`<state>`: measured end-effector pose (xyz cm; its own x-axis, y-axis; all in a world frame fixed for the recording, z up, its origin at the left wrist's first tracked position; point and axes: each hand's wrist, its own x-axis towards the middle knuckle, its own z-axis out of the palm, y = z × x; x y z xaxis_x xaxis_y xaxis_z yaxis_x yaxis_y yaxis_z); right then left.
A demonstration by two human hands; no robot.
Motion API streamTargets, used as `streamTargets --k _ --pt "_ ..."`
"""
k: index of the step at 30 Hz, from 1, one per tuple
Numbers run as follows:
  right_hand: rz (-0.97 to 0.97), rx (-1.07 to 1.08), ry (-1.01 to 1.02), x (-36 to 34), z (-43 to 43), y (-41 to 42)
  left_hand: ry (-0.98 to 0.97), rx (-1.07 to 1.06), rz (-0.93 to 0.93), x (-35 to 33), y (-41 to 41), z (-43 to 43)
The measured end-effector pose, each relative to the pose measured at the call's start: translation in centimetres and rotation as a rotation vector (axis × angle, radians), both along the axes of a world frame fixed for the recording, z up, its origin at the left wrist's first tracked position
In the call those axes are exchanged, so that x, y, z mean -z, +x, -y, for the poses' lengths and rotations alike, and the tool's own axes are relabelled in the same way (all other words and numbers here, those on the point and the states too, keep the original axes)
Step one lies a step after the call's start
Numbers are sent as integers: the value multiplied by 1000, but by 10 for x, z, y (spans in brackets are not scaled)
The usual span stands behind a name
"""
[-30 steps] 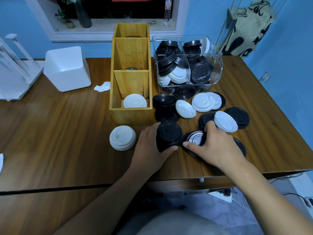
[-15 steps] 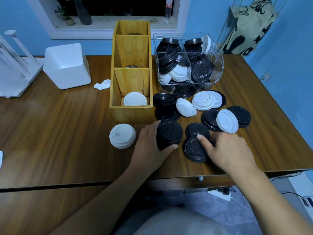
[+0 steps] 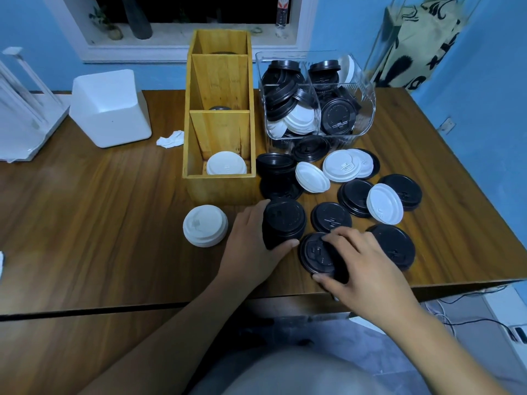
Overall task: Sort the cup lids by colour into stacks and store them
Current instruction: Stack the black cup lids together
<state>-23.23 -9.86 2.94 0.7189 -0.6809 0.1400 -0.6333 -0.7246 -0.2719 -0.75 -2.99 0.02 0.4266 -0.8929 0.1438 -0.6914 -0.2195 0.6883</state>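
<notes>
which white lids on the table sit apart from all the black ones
The white stack in front of the wooden organiser, left of the left hand; the other loose white lids touch black ones.

Beside loose lids (image 3: 330, 217) stand black lid stack (image 3: 283, 222) and white lid stack (image 3: 205, 226).

Your wooden bench (image 3: 85, 223) carried a three-part wooden box (image 3: 219, 186) near its middle, with a clear bin (image 3: 368, 109) just beside it on the right. To the left sat a white box (image 3: 111, 109), a crumpled tissue (image 3: 170, 139) and a white rack (image 3: 20, 109). Nearer you stood a stack of white lids (image 3: 204, 225) and a stack of black lids (image 3: 283, 220). Loose lids (image 3: 340, 166) lay scattered to the right, with one black lid (image 3: 315, 252) near the front edge.
</notes>
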Motion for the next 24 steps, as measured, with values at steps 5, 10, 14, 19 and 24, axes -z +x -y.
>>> streamTargets --k 5,10,14,19,24 --pt "177 -7 53 -7 8 0 3 -4 -2 -1 0 0" --pt "349 -16 107 -36 22 6 5 -12 -1 -1 0 0" --pt "327 -72 196 -47 33 45 -2 -18 -15 -1 -1 1" --pt "107 -128 219 -38 40 82 -8 3 -50 -2 0 -1" --pt "130 -106 280 -36 43 89 -22 -5 -47 -2 -1 0"
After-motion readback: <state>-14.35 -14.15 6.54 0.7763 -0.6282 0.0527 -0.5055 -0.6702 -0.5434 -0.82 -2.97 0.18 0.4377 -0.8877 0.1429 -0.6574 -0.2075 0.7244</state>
